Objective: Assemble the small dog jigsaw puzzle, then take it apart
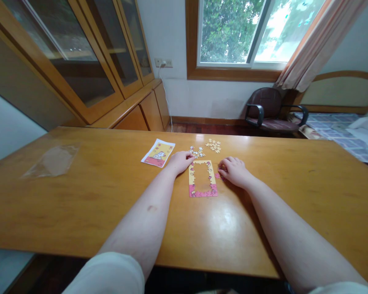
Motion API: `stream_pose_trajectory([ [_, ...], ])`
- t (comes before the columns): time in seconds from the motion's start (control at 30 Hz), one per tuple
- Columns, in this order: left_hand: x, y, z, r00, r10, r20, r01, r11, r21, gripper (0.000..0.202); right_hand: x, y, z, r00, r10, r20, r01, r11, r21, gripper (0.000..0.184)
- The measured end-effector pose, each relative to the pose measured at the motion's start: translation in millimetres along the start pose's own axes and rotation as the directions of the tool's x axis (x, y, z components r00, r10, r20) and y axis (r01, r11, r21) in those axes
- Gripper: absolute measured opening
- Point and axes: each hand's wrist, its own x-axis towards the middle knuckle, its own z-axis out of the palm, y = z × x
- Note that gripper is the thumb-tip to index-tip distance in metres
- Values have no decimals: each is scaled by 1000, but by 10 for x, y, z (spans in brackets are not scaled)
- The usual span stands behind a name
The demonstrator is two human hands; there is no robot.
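Note:
A rectangular border of joined puzzle pieces [215, 178], yellow above and pink below, lies on the table with bare wood inside it. My left hand [180, 162] rests palm down at its upper left corner, the fingers stretched out and lying close to the edge. On the other side, my right hand [234, 170] bends its fingers over a small group of pink puzzle pieces [217, 175]; the fingertips are closed on a piece there, partly hidden. Beyond the border are a group of white patterned pieces [198, 152] and a group of yellowish pieces [214, 145].
A picture card [158, 153] with a white animal on yellow and pink lies left of my left hand. Farther left is a clear plastic bag [53, 161] on the wooden table [110, 204]. Past the table stand a glass-door cabinet [119, 94] and an armchair [266, 106].

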Motion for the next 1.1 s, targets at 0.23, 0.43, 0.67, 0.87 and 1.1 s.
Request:
stream_pose_trajectory([
  [0.23,9,-17,10,1000,14,-3,-14,1000,5,26,-14,-48,-44,998,57,-17,-57,998,1,22],
  [0.43,5,1,2,1000,3,4,-3,1000,2,26,16,-37,-72,997,78,-15,-78,997,16,19],
  [0.67,4,-10,9,1000,10,-6,-10,1000,-7,25,9,-39,-27,1000,24,7,-24,994,103,15],
  [0.87,16,-28,21,1000,27,-11,-27,1000,-3,25,-9,-56,-40,1000,-2,1,2,987,160,15],
  [1.1,12,-31,15,1000,26,-14,-26,1000,0,26,-8,-59,-41,1000,-22,-14,24,971,238,12],
])
